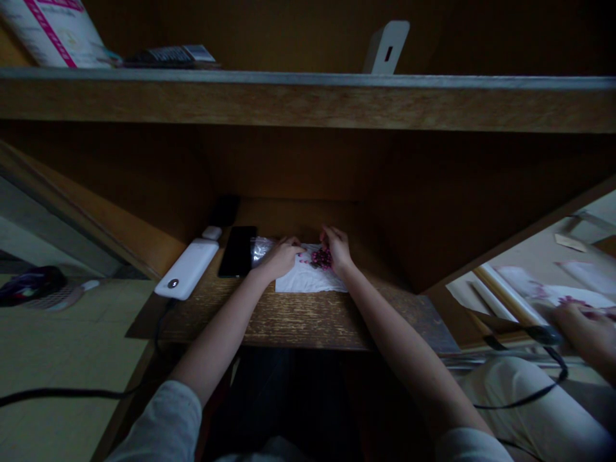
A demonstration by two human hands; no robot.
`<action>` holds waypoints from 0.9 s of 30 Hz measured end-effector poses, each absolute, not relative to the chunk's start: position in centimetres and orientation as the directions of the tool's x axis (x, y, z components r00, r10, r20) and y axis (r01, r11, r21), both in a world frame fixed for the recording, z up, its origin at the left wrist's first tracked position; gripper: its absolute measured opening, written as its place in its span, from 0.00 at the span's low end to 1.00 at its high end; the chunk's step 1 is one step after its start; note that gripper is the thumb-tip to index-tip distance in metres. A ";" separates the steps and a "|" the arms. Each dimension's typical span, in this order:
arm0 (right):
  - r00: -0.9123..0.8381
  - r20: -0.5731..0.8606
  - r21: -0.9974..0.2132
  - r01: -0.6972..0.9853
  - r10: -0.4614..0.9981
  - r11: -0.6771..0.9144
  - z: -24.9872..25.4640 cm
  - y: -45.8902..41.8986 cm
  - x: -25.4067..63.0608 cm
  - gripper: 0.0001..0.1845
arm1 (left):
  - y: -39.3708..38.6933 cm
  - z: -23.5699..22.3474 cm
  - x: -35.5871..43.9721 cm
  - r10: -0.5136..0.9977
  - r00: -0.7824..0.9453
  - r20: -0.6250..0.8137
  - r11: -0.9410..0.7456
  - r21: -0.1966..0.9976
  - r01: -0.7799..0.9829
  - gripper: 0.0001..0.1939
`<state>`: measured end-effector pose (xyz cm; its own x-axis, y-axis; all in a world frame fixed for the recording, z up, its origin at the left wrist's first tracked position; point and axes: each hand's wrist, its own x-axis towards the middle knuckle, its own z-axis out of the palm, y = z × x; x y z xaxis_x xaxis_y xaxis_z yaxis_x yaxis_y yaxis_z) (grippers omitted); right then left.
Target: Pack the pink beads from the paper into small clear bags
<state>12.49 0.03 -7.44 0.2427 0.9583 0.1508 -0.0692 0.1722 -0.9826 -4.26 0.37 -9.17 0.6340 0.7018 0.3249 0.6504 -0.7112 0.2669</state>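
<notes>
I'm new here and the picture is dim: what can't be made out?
In the head view:
- Small pink-and-dark pieces: too small and blurred to identify.
- Whatever the bare right hand may pinch: too small, dim.
- What lies under the bare left hand: hidden by that hand.
- Pink-striped white container: top cut off by upper edge.
- Co-worker's bare hand: blurred.

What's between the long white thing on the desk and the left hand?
In the head view, a black phone-like slab and, nearer the left hand, a clear plastic bag lie there.
</notes>
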 end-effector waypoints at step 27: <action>0.235 0.131 -0.979 -0.125 0.963 0.163 -7.7 0.4 12.8 0.17 | -15.0 -2.9 -4.1 0.517 0.856 0.013 -0.684 0.607 0.405 0.04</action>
